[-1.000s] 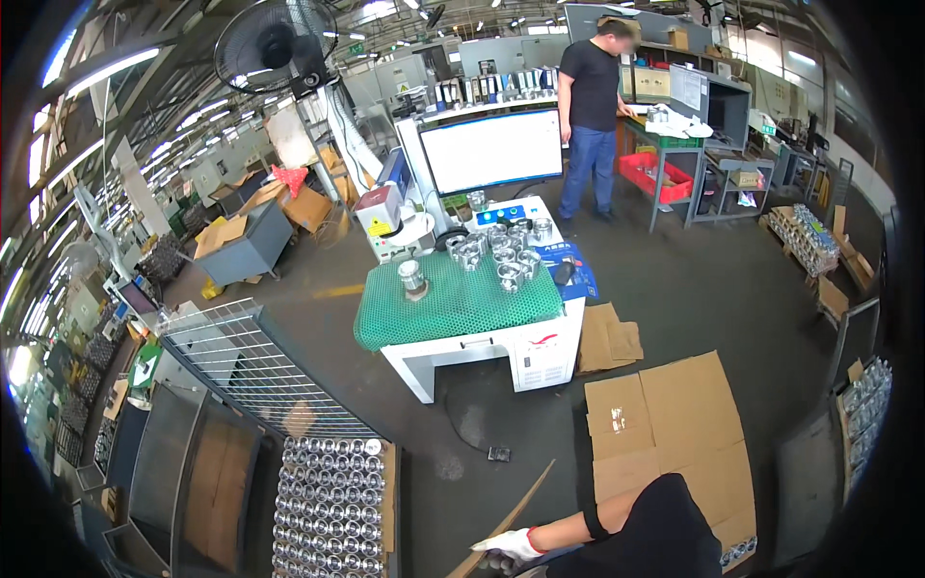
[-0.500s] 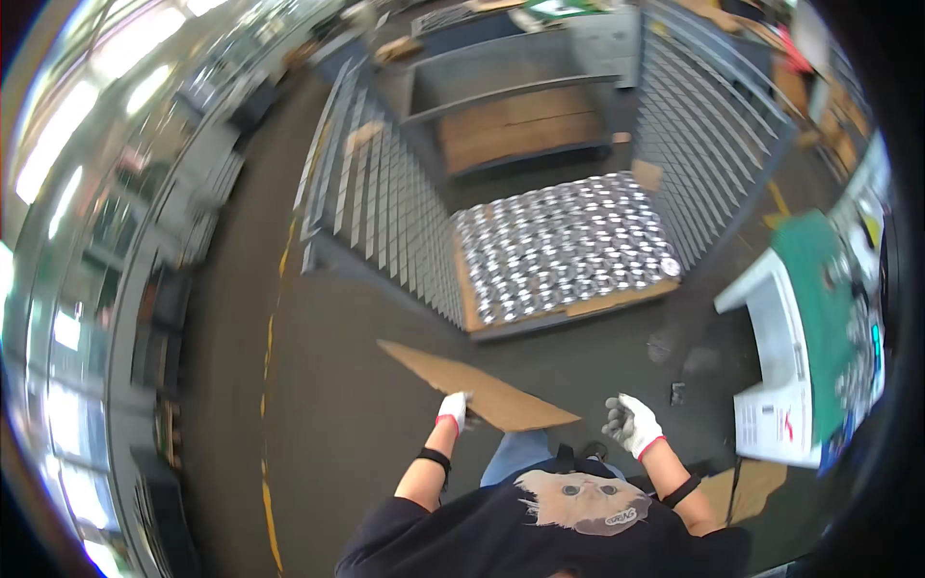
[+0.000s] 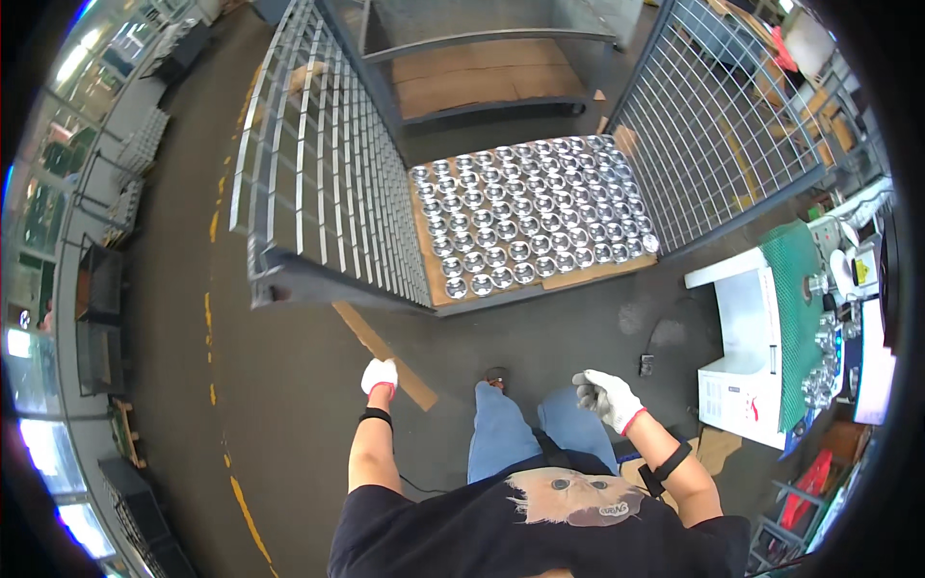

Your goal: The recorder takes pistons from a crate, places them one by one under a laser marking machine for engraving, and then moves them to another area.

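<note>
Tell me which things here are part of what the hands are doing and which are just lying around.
In hand:
- left hand, gloved, gripping the cardboard strip
- right hand, gloved, holding nothing
- tray of round metal parts in the wire cage, just ahead

Lying about:
- white table with a green mat
- small dark object on the floor

A long, flat strip of brown cardboard (image 3: 383,354) lay at a slant over the dark concrete floor, its far end tucked under the lower corner of the wire-mesh cage and its near end gripped in the gloved left hand (image 3: 380,376). It looked thin, plain and unfolded, its edges straight, the surface unmarked.
</note>
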Tool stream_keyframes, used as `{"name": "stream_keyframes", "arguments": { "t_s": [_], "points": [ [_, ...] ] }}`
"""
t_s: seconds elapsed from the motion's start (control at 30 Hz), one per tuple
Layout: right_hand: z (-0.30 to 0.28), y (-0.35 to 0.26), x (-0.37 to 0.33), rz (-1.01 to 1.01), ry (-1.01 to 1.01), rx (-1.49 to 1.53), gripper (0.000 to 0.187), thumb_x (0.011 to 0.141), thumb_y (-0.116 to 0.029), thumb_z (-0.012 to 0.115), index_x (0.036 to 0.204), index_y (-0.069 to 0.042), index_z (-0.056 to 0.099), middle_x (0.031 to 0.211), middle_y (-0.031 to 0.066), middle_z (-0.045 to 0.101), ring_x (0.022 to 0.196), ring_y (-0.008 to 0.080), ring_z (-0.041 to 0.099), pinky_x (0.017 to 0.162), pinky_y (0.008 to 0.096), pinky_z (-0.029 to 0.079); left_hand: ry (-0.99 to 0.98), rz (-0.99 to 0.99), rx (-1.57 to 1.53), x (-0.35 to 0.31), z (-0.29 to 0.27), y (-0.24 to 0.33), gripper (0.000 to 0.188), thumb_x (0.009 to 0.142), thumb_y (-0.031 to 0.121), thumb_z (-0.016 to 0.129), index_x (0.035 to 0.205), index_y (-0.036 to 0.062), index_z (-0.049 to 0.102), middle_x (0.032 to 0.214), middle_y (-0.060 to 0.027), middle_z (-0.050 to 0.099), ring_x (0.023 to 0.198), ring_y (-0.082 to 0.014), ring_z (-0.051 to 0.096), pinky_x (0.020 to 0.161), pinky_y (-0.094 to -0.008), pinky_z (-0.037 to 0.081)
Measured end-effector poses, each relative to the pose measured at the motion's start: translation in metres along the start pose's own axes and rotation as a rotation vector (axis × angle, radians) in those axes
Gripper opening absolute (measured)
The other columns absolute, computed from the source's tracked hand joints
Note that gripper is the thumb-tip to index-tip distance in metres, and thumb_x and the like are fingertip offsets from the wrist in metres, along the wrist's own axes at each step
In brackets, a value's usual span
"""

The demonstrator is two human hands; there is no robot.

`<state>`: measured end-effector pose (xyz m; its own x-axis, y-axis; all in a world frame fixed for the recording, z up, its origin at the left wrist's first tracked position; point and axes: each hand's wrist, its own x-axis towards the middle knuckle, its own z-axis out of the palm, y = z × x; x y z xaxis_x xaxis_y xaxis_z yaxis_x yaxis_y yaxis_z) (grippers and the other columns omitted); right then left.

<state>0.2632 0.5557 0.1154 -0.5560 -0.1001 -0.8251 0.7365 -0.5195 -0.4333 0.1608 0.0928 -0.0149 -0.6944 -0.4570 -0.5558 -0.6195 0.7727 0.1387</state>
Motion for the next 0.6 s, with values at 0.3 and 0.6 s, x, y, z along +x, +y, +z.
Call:
{"name": "stream_keyframes", "arguments": {
  "t_s": [0.3, 0.6],
  "points": [
    [-0.120, -0.003, 0.054, 0.132, 0.345, -0.192, 0.023, 0.090, -0.025, 0.063, 0.099, -0.004, 0.069, 0.078, 0.0048, 0.065, 0.069, 0.0140, 0.059, 0.063, 0.0291, 0.048, -0.067, 0.083, -0.318, 0.060, 0.077, 0.033, 0.052, 0.098, 0.037, 0.048, 0.141, 0.0066, 0.045, 0.131, -0.0173, 0.058, 0.122, -0.0298, 0.055, 0.101, -0.0357, 0.041],
    [-0.210, -0.106, 0.212, 0.014, 0.196, -1.225, 0.046, 0.086, -0.043, 0.058, 0.105, -0.003, 0.070, 0.102, 0.0174, 0.070, 0.096, 0.0335, 0.066, 0.086, 0.0407, 0.050, -0.090, -0.281, -0.461, -0.007, 0.117, 0.105, 0.051, 0.096, 0.033, 0.055, 0.136, 0.0025, 0.049, 0.132, -0.0162, 0.058, 0.120, -0.0259, 0.055, 0.103, -0.0321, 0.039]
  ]
}}
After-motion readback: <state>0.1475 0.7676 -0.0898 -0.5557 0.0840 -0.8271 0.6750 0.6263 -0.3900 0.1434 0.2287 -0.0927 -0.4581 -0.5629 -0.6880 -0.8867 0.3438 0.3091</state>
